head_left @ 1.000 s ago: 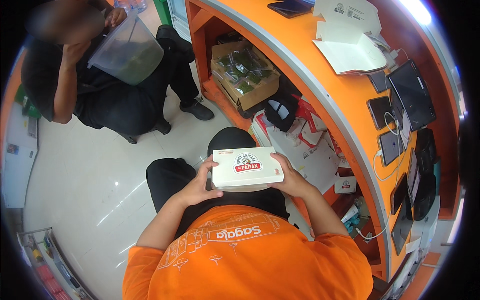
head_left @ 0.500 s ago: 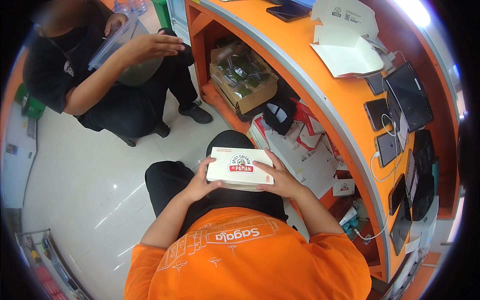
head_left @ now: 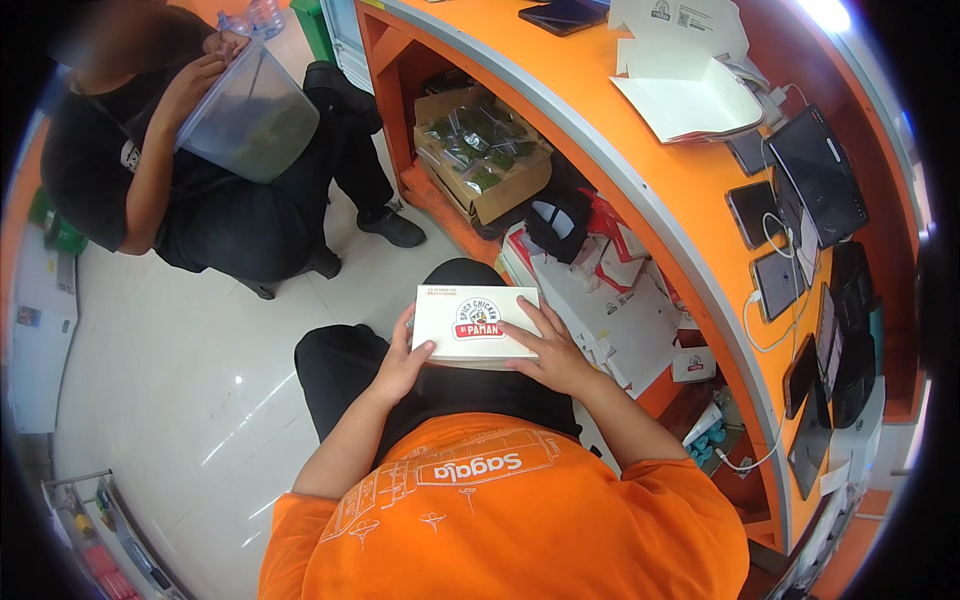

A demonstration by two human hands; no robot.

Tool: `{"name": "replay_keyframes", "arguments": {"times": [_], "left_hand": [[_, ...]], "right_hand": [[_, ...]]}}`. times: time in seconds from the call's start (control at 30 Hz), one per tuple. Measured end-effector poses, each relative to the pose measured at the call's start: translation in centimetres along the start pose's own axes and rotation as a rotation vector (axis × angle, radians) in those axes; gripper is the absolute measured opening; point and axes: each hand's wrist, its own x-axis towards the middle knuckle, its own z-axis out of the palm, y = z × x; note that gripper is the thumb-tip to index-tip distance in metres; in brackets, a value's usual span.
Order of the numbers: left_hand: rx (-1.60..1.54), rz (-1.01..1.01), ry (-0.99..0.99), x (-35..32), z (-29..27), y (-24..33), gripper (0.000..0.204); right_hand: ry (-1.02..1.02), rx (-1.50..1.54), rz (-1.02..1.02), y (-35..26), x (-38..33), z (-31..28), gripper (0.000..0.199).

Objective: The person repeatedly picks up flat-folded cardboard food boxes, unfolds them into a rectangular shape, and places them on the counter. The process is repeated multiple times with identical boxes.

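**Both hands closing up the white box on the lap**

The person in the orange shirt is sitting by the counter, holding a white box flat over the knees. The left hand is gripping the box's left end, thumb lying on the lid, fingers wrapping under. The right hand is spreading over the right end, fingers pressing down on the lid. So the hands are sitting apart, one at each end, both clamping the box between them.

The lid is looking shut and level, which suggests the closing step is underway or nearly finished; whether any tab is tucked in, I cannot tell from here.

The next move calls for a firm, even hold so the thin card is not buckling, and a free spot to put the box down. Flat unfolded boxes are lying up on the counter, more card pieces are stacking on the shelf just beyond the box.

Across the floor, another person is hugging a clear tub, well apart.
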Motion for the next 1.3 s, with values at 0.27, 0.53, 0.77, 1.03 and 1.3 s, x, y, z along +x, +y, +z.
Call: {"name": "replay_keyframes", "arguments": {"times": [0.27, 0.53, 0.77, 1.03, 1.3], "left_hand": [[0.660, 0.544, 0.083, -3.6, 1.4, 10.9, 0.079], [0.370, 0.835, 0.313, -5.4, 4.0, 11.9, 0.102], [0.092, 0.694, 0.163, -6.9, 5.7, 12.8, 0.097], [0.508, 1.007, 0.271, -7.7, 5.7, 13.3, 0.075], [0.848, 1.190, 0.264, -8.7, 4.8, 14.4, 0.072]], "right_hand": [[0.165, 0.122, -0.182, -7.4, 5.9, -4.0, 0.095], [0.475, 0.382, -0.343, -10.2, 7.8, -4.9, 0.108], [0.622, 0.294, -0.406, -11.3, 8.0, -5.6, 0.098], [0.777, 0.302, -0.494, -12.2, 7.3, -5.4, 0.082], [0.579, 0.223, -0.534, -12.3, 6.6, -8.5, 0.076]]}}
